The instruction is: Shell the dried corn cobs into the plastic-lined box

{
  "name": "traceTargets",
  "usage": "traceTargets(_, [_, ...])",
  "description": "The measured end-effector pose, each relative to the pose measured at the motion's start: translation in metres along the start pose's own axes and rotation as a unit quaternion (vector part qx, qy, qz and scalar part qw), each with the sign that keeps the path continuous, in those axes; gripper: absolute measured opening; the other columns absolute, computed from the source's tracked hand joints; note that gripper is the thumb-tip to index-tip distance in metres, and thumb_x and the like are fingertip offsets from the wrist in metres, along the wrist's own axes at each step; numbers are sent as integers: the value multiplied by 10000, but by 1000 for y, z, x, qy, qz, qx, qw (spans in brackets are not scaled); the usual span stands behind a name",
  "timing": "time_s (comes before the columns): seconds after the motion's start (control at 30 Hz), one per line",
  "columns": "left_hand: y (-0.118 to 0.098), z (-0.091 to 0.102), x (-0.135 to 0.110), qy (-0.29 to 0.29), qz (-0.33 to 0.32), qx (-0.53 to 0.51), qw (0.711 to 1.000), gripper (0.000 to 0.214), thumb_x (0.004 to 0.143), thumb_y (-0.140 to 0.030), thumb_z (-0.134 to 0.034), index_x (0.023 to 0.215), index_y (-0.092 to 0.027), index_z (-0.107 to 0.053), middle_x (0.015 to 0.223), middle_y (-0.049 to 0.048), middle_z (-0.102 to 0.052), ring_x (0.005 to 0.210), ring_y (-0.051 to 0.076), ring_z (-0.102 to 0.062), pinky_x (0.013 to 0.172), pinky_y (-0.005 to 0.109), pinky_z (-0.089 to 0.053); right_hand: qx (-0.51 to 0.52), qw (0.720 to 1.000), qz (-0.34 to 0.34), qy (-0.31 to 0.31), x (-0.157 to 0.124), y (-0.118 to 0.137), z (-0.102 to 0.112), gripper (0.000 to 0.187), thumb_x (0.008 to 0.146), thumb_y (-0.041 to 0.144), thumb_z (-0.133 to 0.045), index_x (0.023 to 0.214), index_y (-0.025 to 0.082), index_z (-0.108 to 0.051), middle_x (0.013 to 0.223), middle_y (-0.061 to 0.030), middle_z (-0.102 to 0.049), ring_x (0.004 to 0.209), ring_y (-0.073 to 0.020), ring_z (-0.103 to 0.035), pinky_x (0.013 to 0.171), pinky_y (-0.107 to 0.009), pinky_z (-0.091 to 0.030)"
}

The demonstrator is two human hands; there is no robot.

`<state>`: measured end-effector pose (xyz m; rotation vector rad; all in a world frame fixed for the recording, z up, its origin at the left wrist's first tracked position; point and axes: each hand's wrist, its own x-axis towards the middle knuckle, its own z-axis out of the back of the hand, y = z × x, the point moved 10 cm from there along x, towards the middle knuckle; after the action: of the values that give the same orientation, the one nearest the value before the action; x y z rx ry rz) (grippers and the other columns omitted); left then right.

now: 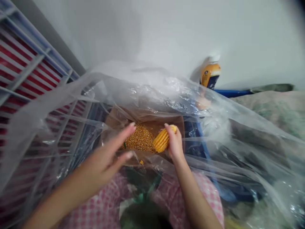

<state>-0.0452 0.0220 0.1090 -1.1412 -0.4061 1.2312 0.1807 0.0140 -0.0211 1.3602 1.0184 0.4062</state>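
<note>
My right hand [175,144] is closed round a yellow corn cob [162,140], held over a brown cardboard box [147,117]. A heap of loose corn kernels [140,138] lies in the box. My left hand [107,157] hovers at the box's left side with its fingers stretched out and apart, holding nothing. Clear plastic sheeting [71,105] is draped round the box and partly over my left arm.
A red and white wire crate [26,73] stands at the left. An orange bottle with a white cap [211,73] stands against the white wall behind. Pink checked cloth [209,190] covers my lap. Patterned fabric [274,108] lies at the right.
</note>
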Motion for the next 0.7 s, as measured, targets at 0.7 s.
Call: traceTargets(0.7, [-37, -104, -56, 248, 102, -494, 827, 604, 837, -614, -71, 1352, -377, -279, 1462, -7, -267, 1318, 247, -299, 920, 529, -396, -1, 982, 188, 20, -125, 143, 97, 214, 783, 342, -541, 935, 237, -648, 889, -74, -665, 748, -213, -640, 756, -408, -480])
